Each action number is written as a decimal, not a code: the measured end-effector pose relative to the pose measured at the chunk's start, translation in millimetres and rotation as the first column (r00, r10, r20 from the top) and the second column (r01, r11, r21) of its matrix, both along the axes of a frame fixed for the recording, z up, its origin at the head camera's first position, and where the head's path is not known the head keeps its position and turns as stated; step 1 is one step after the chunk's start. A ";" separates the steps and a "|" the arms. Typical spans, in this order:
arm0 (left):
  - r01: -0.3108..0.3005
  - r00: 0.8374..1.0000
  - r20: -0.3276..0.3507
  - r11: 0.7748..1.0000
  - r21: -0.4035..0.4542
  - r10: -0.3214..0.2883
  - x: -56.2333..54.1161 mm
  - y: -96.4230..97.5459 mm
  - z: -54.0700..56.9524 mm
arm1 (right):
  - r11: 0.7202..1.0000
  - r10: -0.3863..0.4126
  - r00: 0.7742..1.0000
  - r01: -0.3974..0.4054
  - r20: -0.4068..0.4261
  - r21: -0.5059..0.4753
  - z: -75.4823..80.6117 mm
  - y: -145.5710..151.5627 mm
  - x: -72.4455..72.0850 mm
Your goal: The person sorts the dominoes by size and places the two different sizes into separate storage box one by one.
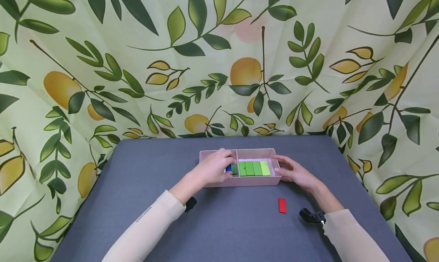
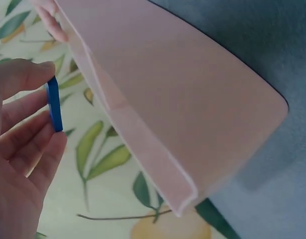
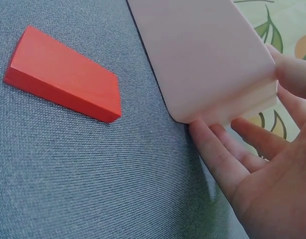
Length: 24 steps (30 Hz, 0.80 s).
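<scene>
A pink divided box stands on the table toward its far side. My left hand is over the box's left compartment and pinches a blue block between thumb and fingertips, above the rim. Beside the blue block, a dark green block shows against the divider; the rest of that compartment is hidden by the hand. Several green blocks line up side by side in the right compartment, the rightmost one lighter. My right hand touches the box's right end with fairly straight fingers.
A red block lies flat on the grey-blue table, in front of the box's right end. Behind the table hangs a leaf-and-fruit patterned cloth. Dark wrist straps show near both sleeves.
</scene>
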<state>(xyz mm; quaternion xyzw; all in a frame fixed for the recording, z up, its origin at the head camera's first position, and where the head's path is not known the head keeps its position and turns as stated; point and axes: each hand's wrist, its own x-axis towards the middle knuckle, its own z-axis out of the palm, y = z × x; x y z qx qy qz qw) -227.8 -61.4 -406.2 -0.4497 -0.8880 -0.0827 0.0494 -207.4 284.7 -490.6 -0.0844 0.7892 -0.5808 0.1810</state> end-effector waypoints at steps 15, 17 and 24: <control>-0.109 0.986 0.118 0.993 -0.053 0.115 -27.8 -6.2 -23.5 | 1.000 -0.008 1.000 0.008 0.003 0.008 0.4 -0.4 1.3; -0.112 0.985 0.128 0.992 -0.059 0.119 -30.9 -4.7 -27.8 | 1.000 -0.014 1.000 0.014 0.000 0.009 0.7 0.1 1.7; -0.135 0.976 0.157 0.986 -0.103 0.150 -39.9 -2.0 -46.4 | 1.000 -0.012 1.000 0.012 -0.012 0.005 -1.1 0.7 1.5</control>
